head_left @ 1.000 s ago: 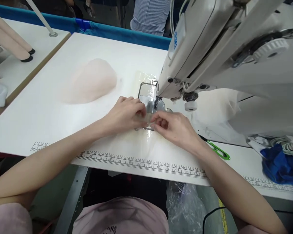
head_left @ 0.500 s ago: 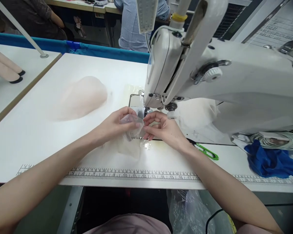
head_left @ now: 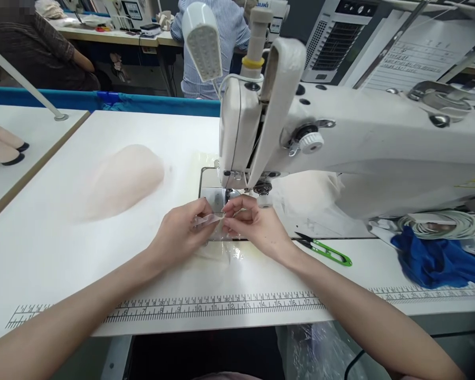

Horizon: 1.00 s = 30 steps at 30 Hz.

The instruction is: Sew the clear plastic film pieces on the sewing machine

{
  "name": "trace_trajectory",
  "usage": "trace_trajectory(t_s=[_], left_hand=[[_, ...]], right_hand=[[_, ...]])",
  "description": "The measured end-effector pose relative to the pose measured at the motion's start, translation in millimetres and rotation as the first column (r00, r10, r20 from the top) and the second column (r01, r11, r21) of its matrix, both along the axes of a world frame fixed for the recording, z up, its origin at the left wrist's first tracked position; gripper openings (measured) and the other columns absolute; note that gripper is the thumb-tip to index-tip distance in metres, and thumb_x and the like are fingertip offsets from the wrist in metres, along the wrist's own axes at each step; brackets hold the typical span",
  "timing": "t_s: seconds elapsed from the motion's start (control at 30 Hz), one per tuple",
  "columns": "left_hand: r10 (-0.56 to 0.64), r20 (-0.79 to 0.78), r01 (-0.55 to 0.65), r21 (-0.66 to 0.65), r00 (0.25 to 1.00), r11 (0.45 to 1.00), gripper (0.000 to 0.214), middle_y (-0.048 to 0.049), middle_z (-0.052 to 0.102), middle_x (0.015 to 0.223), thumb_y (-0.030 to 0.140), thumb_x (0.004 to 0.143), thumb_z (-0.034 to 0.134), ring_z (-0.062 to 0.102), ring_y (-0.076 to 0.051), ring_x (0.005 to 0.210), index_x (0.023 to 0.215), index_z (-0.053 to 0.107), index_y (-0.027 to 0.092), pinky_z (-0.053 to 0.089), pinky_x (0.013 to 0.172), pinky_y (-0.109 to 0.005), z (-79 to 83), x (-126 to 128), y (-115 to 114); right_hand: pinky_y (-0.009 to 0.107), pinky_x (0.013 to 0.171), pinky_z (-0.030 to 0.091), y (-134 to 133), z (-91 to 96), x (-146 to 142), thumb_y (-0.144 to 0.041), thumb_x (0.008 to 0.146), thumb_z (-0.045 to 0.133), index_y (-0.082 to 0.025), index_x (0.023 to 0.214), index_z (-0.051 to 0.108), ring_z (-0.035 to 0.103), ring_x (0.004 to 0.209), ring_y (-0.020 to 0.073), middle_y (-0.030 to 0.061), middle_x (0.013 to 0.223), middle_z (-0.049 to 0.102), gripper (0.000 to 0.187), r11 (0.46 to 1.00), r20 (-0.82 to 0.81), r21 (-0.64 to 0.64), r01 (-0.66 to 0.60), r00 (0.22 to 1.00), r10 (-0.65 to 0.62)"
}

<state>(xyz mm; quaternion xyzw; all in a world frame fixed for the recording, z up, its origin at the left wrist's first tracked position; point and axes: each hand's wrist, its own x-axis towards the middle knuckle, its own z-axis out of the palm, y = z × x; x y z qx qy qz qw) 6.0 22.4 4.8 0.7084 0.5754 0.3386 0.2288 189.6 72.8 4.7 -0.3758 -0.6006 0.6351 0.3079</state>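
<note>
Just in front of the sewing machine's (head_left: 237,126) needle area, my left hand (head_left: 180,229) is closed on a clear, thin strip of see-through material (head_left: 203,220). Thumb and fingers of my right hand (head_left: 257,224) pinch at the strip's right end, close beside the left fingertips. What exactly the right fingertips hold is partly hidden by the fingers. Behind both hands lies the metal needle plate (head_left: 214,196). Green thread snips (head_left: 328,252) rest on the table right of my right wrist.
A beige fabric piece (head_left: 129,179) lies on the white table at left. A ruler scale (head_left: 214,306) runs along the front edge. Blue cloth (head_left: 435,258) and coiled cord (head_left: 443,226) sit at right. Two people are beyond the blue-edged table; a lamp (head_left: 202,42) hangs above.
The view has tilted up, so the table sits lower in the picture. The clear strip, earlier spread and rounded in my left hand, now appears narrow and flatter between both hands.
</note>
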Motion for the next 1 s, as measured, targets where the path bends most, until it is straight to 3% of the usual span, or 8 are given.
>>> trace_trajectory(t_s=[0.2,0.43,1.0], left_hand=[[-0.039,0.041,0.032,0.159,0.998,0.987,0.03,0.0078,0.045,0.057,0.017,0.086,0.057,0.044,-0.006,0.05,0.066,0.034,0.019,0.031,0.048,-0.019,-5.4,0.0,-1.6],[-0.051,0.072,0.04,0.148,0.996,0.988,0.03,0.008,0.046,0.058,0.014,0.085,0.057,0.046,-0.005,0.05,0.067,0.034,0.02,0.031,0.048,-0.018,-5.9,0.5,-1.9],[-0.072,0.1,0.057,0.142,0.992,0.988,0.027,0.0065,0.051,0.059,0.012,0.083,0.056,0.05,-0.007,0.05,0.067,0.035,0.02,0.034,0.047,-0.018,-4.5,-0.1,-3.6]], right_hand=[[0.023,0.064,0.054,-4.7,0.7,-1.2,-0.016,0.077,0.068,-0.021,0.088,0.063,0.065,0.069,0.01,-0.004,0.075,0.065,0.014,0.961,0.028,0.256,0.108,0.992,-0.119],[0.023,0.063,0.052,-4.8,2.8,-0.5,-0.018,0.079,0.067,-0.02,0.079,0.061,0.063,0.067,0.0098,-0.0049,0.071,0.063,0.007,0.946,0.04,0.312,0.092,0.993,-0.11],[0.021,0.064,0.054,-6.7,5.9,1.6,-0.014,0.081,0.064,-0.022,0.083,0.062,0.063,0.067,0.0087,-0.0054,0.073,0.064,0.009,0.903,0.117,0.43,0.016,0.99,-0.073]])
